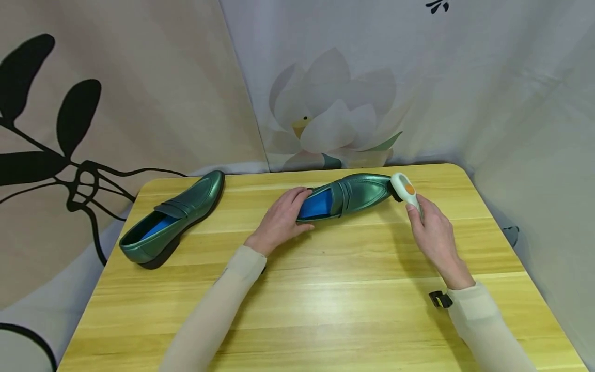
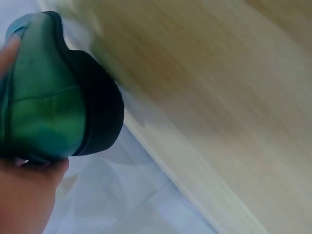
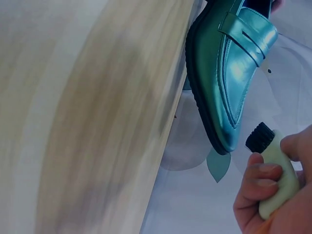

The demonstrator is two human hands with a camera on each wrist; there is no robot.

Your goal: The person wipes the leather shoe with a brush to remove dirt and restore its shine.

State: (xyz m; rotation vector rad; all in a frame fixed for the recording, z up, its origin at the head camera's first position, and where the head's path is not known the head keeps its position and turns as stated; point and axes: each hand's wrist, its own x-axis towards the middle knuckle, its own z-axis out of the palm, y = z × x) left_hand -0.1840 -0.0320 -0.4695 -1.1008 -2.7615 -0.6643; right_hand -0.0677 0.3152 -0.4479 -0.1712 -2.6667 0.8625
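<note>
A metallic green loafer (image 1: 364, 191) with a blue insole points its toe to the right near the table's back edge. My left hand (image 1: 283, 219) grips it around the heel, and the left wrist view shows the black heel block (image 2: 102, 105) beside my fingers. In my right hand (image 1: 434, 232) is a small brush (image 1: 403, 187) with a pale handle, an orange oval and black bristles. The bristles (image 3: 260, 137) are close by the shoe's toe. A matching green loafer (image 1: 186, 212) stands on the left part of the table, toe toward the back.
Both shoes are over a light wooden table (image 1: 325, 310) with rounded back corners. Behind it hangs a pale curtain (image 1: 186, 93) printed with dark leaves and a large flower. A black strap piece (image 1: 440, 299) sits at my right wrist.
</note>
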